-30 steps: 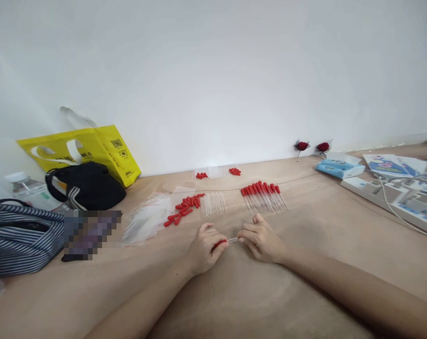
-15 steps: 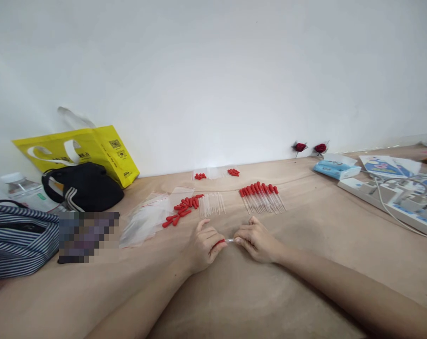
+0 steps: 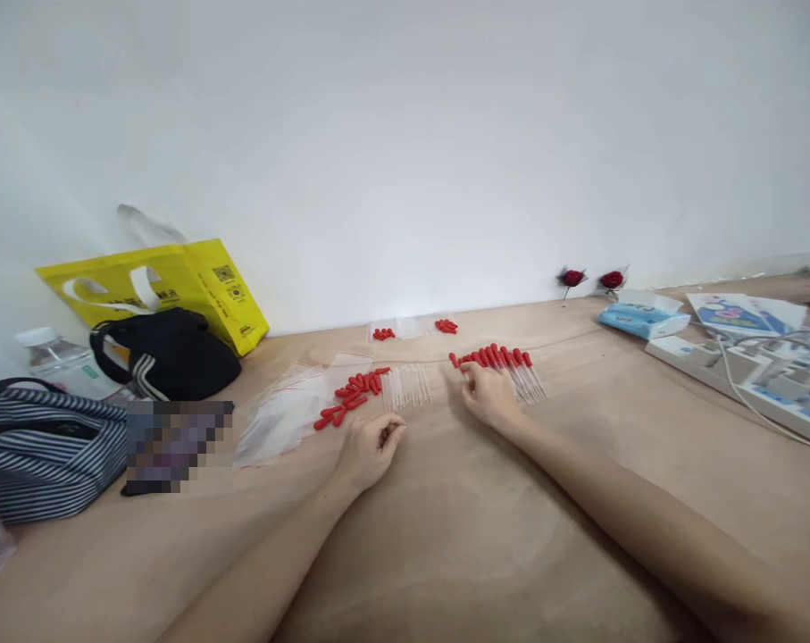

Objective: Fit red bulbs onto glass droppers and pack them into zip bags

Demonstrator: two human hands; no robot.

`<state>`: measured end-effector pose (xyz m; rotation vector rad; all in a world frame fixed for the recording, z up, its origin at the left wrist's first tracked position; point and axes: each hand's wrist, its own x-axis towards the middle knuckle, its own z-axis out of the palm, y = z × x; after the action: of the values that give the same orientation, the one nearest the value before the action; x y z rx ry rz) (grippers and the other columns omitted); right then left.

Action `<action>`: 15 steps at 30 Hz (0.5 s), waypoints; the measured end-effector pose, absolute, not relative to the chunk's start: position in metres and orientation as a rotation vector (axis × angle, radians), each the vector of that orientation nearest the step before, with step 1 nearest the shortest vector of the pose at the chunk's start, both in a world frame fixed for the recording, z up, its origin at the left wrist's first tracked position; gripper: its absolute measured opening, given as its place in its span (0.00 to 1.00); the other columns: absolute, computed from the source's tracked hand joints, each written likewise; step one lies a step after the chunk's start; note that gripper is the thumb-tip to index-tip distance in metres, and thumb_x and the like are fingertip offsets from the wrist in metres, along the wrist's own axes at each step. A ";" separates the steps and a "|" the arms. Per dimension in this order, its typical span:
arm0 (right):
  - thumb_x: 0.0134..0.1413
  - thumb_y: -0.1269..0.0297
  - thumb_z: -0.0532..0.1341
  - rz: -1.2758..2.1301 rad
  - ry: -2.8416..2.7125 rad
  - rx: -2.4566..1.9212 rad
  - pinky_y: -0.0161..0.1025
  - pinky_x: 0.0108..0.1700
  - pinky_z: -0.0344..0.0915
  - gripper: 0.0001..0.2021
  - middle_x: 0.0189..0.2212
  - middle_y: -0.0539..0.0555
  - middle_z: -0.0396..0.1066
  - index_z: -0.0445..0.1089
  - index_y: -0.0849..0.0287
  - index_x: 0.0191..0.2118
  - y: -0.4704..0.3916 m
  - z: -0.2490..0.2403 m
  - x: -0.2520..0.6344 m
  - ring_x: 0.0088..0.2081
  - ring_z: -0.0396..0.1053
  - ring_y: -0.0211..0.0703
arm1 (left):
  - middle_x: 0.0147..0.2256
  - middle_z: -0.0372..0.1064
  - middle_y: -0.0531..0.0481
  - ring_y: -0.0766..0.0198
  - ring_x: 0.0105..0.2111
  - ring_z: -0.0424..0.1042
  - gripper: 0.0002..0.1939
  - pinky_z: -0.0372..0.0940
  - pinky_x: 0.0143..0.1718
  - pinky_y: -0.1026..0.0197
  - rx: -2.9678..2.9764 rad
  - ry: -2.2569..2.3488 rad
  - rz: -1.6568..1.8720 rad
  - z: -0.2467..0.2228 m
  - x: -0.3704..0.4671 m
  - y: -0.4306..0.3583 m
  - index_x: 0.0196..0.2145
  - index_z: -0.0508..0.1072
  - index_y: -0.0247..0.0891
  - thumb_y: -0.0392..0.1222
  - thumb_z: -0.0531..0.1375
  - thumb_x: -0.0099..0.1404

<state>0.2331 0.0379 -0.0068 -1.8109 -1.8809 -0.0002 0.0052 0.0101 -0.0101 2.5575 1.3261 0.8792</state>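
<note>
My right hand (image 3: 490,393) is at the left end of a row of glass droppers with red rubber bulbs (image 3: 505,357). Its fingers are closed on a dropper (image 3: 453,359), whose red bulb sticks out on the left; the hand hides most of its tube. My left hand (image 3: 370,449) rests over the table with its fingers curled and nothing visible in them. Just beyond it lie loose red rubber bulbs (image 3: 357,386) and a row of bare glass tubes (image 3: 408,386).
Clear zip bags (image 3: 277,420) are spread to the left. Small bagged red bulbs (image 3: 446,327) lie by the wall. A yellow bag (image 3: 237,295), black cap (image 3: 183,357) and striped pouch (image 3: 43,455) stand at left; a tissue pack (image 3: 642,319) and power strip (image 3: 739,384) at right.
My hands have moved apart. The right one has carried the dropper forward to the row, while the left has let go of its red bulb and drawn slightly left.
</note>
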 end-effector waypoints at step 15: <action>0.51 0.60 0.51 -0.164 -1.814 -1.970 0.41 0.40 0.45 0.12 0.30 0.58 0.72 0.66 0.61 0.36 0.053 -0.013 0.232 0.34 0.67 0.45 | 0.27 0.71 0.52 0.66 0.25 0.68 0.10 0.62 0.27 0.65 2.487 1.263 0.859 -0.012 0.007 0.010 0.32 0.71 0.37 0.37 0.50 0.61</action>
<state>0.2319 0.0529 -0.0132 -1.9704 -1.8138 -0.1643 0.0074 0.0099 -0.0115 2.4870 1.2626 0.8587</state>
